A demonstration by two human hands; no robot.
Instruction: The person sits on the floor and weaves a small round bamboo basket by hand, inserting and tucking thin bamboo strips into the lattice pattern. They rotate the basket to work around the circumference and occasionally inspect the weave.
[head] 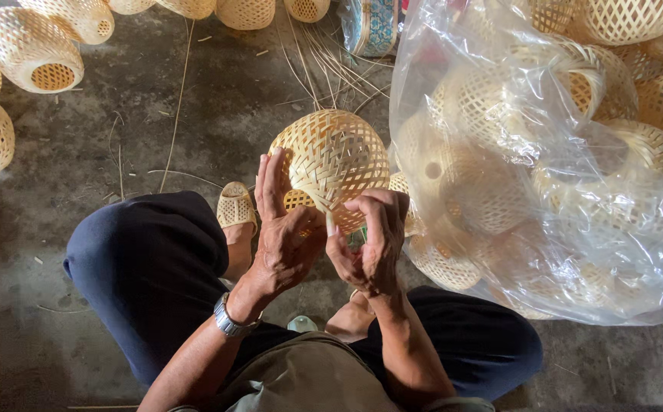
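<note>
Grey concrete floor (194, 114) lay beneath the woven bamboo lampshade (331, 156). Held above the person's knees, it looked light, springy, crushable. Left hand (282, 229) and right hand (370, 244) pinched its lower rim, the sturdiest hold.

Person viewed from above. Dark navy trousers (148, 267) cover both legs, cloth loose and plain, no pattern visible. Olive-grey shirt (308, 381) over the torso at the bottom edge of view, creased, collar or seam folds showing. Forearms bare. Silver metal wristwatch (228, 320) with link band on the left wrist. Cream perforated slipper (234, 206) on the left foot, closed toe, lattice of small holes. Right foot partly hidden; footwear there cannot be made out.
</note>
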